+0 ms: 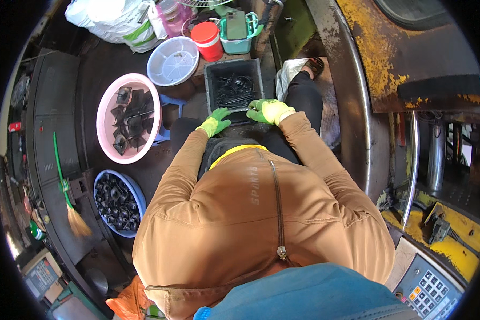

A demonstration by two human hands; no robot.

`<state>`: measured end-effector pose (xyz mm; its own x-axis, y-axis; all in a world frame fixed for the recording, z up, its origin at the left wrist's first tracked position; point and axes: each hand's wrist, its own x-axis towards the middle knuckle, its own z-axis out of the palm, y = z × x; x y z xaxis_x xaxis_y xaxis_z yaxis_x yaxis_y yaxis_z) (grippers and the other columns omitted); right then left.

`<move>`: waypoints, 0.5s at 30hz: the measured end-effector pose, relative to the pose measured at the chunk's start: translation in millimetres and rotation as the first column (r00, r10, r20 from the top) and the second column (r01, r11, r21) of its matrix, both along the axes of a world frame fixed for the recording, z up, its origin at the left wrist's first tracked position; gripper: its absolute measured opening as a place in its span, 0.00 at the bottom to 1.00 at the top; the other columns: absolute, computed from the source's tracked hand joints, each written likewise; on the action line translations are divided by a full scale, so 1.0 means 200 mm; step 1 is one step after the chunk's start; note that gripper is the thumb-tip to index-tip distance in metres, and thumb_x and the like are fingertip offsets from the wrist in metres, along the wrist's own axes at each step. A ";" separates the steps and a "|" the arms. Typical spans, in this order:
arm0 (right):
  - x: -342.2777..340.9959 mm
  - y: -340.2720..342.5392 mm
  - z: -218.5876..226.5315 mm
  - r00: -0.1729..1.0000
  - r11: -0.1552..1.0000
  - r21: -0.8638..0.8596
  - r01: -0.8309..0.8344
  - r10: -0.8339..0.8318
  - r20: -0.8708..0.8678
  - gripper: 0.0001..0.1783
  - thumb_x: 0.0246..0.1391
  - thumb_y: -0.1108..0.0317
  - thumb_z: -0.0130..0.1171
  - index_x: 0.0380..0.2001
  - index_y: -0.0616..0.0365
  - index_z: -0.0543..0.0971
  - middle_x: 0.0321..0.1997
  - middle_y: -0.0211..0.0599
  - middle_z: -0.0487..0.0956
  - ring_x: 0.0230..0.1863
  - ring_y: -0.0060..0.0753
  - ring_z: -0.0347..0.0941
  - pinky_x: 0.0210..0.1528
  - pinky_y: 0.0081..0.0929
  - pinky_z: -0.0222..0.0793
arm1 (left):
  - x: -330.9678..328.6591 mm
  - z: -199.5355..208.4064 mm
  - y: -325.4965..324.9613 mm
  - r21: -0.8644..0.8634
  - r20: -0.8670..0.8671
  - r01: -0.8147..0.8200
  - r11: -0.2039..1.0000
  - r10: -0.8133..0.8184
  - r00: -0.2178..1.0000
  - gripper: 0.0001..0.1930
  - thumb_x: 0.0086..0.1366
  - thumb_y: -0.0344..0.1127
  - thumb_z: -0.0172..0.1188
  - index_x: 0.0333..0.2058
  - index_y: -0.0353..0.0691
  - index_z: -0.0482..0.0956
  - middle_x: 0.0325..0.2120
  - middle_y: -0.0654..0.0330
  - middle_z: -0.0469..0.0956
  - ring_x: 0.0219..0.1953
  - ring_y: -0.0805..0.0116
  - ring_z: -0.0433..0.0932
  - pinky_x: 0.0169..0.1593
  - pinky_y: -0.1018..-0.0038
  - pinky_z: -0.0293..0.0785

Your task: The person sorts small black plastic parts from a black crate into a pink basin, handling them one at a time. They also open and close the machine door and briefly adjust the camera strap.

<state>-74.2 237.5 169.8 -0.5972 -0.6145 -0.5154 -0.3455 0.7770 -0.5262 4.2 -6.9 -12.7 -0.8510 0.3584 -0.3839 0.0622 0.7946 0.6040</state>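
Both my hands wear yellow-green gloves and are close together at the near end of a black crate (261,80). Inside the crate lies a heap of thin black parts (234,90). At the crate's near left corner is my left hand (215,122), its fingers bent inward. My right hand (269,111) is by the near right corner with curled fingers. A dark surface shows between the hands. Whatever the fingers hold, if anything, is too dark and small to make out.
To the left stand a pink tub (103,120) of dark square-based parts and a blue basin (140,197) of small black parts. Beyond are a white basin (172,61), a red jug (208,41) and a green basket (237,45) with a phone. A worn yellow machine (378,37) borders the right.
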 end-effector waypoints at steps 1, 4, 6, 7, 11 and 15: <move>0.00 0.00 0.00 1.000 1.000 0.000 0.004 -0.004 0.013 0.27 0.52 0.47 0.49 0.50 0.52 0.74 0.48 0.47 0.76 0.52 0.47 0.70 0.54 0.35 0.63 | 0.00 0.00 0.00 -0.006 0.005 0.001 1.000 -0.001 1.000 0.28 0.63 0.47 0.50 0.60 0.44 0.61 0.63 0.51 0.52 0.66 0.52 0.46 0.67 0.62 0.45; 0.00 0.00 -0.02 0.999 1.000 0.005 0.014 -0.014 0.029 0.26 0.53 0.47 0.49 0.48 0.52 0.74 0.47 0.47 0.76 0.50 0.48 0.71 0.52 0.36 0.65 | 0.00 -0.03 -0.01 -0.001 -0.016 0.008 1.000 -0.008 1.000 0.28 0.62 0.47 0.50 0.59 0.44 0.62 0.63 0.50 0.53 0.66 0.52 0.47 0.67 0.62 0.45; 0.00 0.00 -0.03 1.000 1.000 -0.019 -0.008 0.008 -0.007 0.26 0.53 0.47 0.49 0.47 0.53 0.74 0.46 0.47 0.76 0.50 0.48 0.71 0.52 0.36 0.65 | 0.00 -0.07 -0.01 0.001 -0.049 0.019 1.000 -0.019 0.999 0.27 0.62 0.47 0.50 0.59 0.44 0.62 0.63 0.50 0.53 0.65 0.51 0.48 0.66 0.62 0.46; 0.00 0.00 -0.03 0.999 1.000 -0.025 -0.018 0.017 -0.027 0.26 0.52 0.47 0.49 0.47 0.53 0.75 0.46 0.47 0.77 0.50 0.49 0.71 0.51 0.37 0.65 | -0.01 -0.08 -0.02 -0.006 -0.055 0.023 1.000 -0.023 0.998 0.27 0.62 0.47 0.50 0.58 0.44 0.63 0.62 0.50 0.54 0.65 0.51 0.49 0.66 0.62 0.46; 0.00 0.00 -0.01 1.000 0.999 -0.036 -0.007 0.006 -0.004 0.25 0.52 0.48 0.50 0.46 0.53 0.75 0.46 0.47 0.77 0.50 0.49 0.71 0.51 0.37 0.65 | 0.00 -0.11 -0.02 -0.053 -0.113 0.068 0.996 -0.073 0.991 0.27 0.62 0.46 0.51 0.58 0.44 0.64 0.62 0.50 0.54 0.65 0.49 0.49 0.66 0.61 0.47; 0.00 0.00 0.01 1.000 1.000 -0.005 0.004 -0.004 0.013 0.25 0.52 0.48 0.51 0.47 0.52 0.74 0.45 0.47 0.77 0.49 0.48 0.72 0.50 0.37 0.65 | 0.01 -0.07 -0.01 0.029 -0.024 -0.034 0.999 0.034 0.999 0.28 0.61 0.48 0.52 0.58 0.44 0.64 0.63 0.52 0.53 0.66 0.52 0.47 0.67 0.62 0.45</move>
